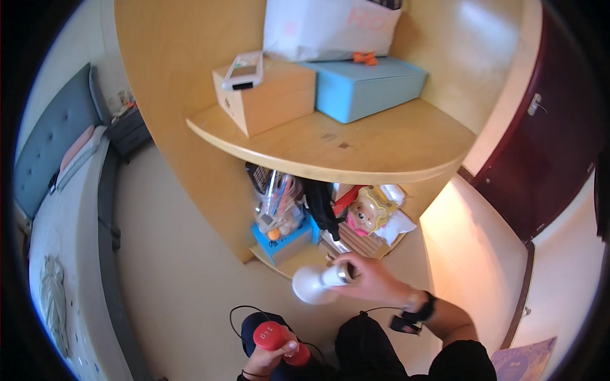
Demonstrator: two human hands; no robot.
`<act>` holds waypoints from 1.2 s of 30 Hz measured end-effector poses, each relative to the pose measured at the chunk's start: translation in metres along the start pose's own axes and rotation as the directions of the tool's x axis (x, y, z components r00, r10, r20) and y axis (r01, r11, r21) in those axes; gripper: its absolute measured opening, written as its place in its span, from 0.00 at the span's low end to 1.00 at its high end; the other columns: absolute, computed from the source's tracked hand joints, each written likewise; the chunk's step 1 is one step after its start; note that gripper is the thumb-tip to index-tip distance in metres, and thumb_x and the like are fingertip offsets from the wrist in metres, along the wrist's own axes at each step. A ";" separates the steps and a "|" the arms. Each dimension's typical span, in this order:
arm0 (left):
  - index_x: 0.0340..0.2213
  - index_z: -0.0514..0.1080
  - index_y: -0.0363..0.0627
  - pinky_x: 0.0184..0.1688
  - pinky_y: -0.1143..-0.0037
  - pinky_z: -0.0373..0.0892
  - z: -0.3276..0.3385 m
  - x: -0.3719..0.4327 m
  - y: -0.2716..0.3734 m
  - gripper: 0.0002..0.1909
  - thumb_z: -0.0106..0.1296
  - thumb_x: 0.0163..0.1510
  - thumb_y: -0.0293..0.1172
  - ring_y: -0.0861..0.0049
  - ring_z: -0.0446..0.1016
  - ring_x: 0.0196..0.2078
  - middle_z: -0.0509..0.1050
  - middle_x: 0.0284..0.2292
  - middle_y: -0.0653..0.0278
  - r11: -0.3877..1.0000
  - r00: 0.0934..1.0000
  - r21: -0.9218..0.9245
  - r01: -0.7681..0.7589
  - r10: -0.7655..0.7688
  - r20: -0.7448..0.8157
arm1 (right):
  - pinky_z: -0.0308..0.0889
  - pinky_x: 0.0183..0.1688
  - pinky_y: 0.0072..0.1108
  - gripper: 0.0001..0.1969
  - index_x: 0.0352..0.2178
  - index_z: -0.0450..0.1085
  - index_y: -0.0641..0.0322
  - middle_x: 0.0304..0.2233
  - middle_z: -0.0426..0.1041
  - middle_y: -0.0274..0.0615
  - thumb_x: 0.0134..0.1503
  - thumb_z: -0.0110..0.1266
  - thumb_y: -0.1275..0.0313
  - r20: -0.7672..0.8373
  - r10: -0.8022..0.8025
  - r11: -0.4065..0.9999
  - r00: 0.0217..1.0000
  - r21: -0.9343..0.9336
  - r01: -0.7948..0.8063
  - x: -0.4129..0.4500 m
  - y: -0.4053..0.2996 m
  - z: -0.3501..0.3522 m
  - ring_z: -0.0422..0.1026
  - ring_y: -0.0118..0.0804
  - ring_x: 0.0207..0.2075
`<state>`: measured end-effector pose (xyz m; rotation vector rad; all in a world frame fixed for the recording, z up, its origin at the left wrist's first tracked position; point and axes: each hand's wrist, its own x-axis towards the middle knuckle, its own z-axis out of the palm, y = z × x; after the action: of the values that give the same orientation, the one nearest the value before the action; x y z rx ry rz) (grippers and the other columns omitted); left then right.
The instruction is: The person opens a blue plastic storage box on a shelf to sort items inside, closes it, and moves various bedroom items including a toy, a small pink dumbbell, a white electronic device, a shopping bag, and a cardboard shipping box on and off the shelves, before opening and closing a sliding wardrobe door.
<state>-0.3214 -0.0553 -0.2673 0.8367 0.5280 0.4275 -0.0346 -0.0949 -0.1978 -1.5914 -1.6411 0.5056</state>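
My left hand (274, 352) is closed around the middle of a red dumbbell (270, 335), low in the view in front of my knees. Its round heads show on both sides of the fist. In my right hand (369, 278) is a white light bulb (312, 285) with a shiny metal base. The fingers hold it by the base end, its rounded white part towards the left. The bulb is in front of the lower shelf (290, 267) of a curved wooden corner unit. A black strap with a small device (406, 325) is on the right wrist.
On the upper shelf (333, 162) are a tan box (281, 102) with a white device (245, 71) on it, a blue box (371, 90) and a white bag (329, 33). A clear bag (281, 205), a blue box (290, 245) and a bear-faced item (369, 212) crowd the lower shelf. A bed (71, 228) stands left, a dark red door (548, 133) right.
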 end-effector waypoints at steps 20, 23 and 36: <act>0.29 0.68 0.39 0.59 0.72 0.48 0.162 0.035 0.196 0.10 0.53 0.47 0.32 0.78 0.69 0.39 0.73 0.31 0.60 0.889 0.841 0.067 -0.453 0.401 0.363 | 0.65 0.36 0.22 0.22 0.39 0.63 0.65 0.33 0.70 0.39 0.47 0.58 0.62 -0.670 -0.053 0.999 0.740 -0.029 0.045 0.181 -0.097 -0.349 0.69 0.30 0.34; 0.33 0.69 0.38 0.56 0.74 0.50 0.162 0.046 0.208 0.12 0.54 0.45 0.30 0.70 0.60 0.54 0.64 0.50 0.53 0.872 0.806 -0.052 -0.487 0.471 0.358 | 0.66 0.38 0.24 0.23 0.37 0.65 0.67 0.34 0.72 0.45 0.43 0.61 0.62 -0.752 -0.133 0.986 0.646 -0.164 0.011 0.217 -0.079 -0.357 0.72 0.36 0.35; 0.36 0.70 0.45 0.61 0.59 0.30 0.137 0.143 0.200 0.19 0.60 0.39 0.34 0.66 0.51 0.59 0.67 0.49 0.68 0.014 0.488 0.719 -0.695 0.744 0.457 | 0.67 0.36 0.25 0.27 0.35 0.63 0.69 0.32 0.70 0.47 0.38 0.65 0.63 -0.781 0.009 0.987 0.624 -0.093 -0.130 0.166 -0.003 -0.353 0.71 0.37 0.33</act>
<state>-0.1570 0.0632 -0.0724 2.1784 0.2604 1.2329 0.2430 -0.0169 0.0645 -1.6402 -0.9400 -0.2854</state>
